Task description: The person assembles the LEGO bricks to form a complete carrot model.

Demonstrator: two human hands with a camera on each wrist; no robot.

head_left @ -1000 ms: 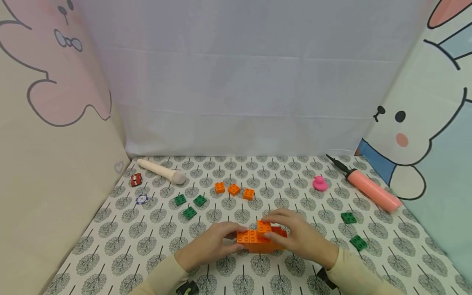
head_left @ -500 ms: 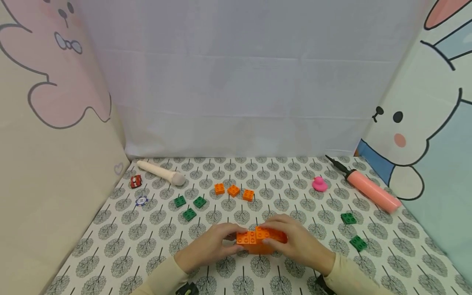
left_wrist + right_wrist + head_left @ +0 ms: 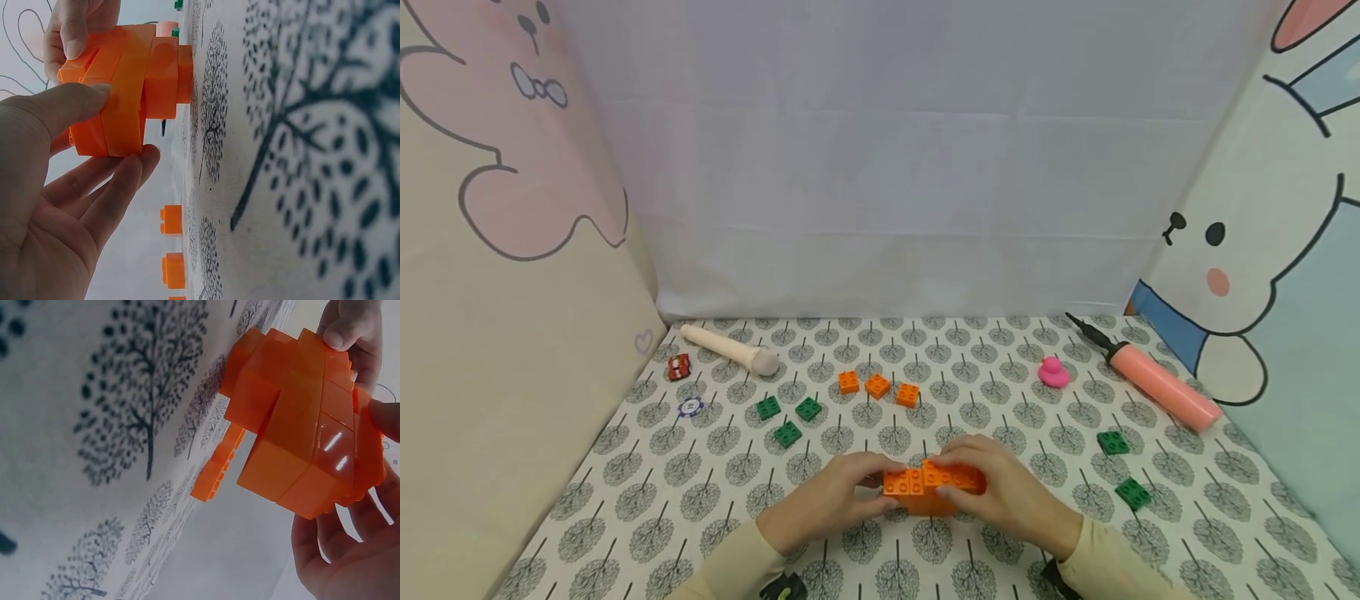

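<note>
A stepped build of orange toy bricks (image 3: 917, 504) is between my two hands near the front of the table. My left hand (image 3: 820, 497) grips its left end, thumb on the near side and fingers behind. At the right end, my right hand (image 3: 1011, 493) pinches an orange brick (image 3: 933, 475) that sits on the top layer. In the right wrist view, the build (image 3: 300, 419) narrows in steps towards the table, and the right thumb touches the top brick. Whether its narrow base (image 3: 185, 75) touches the cloth, I cannot tell.
Several loose green bricks (image 3: 787, 434) lie left of centre and at right. Behind the hands are three orange bricks (image 3: 877, 386). Farther out are a toy microphone (image 3: 730, 348), a red toy car (image 3: 678, 367), a chip (image 3: 690, 407), a pink duck (image 3: 1054, 372) and a pump (image 3: 1163, 386).
The orange brick pinched by my right hand has come down onto the top of the build, and the right hand has shifted slightly left. My left hand has kept its grip.
</note>
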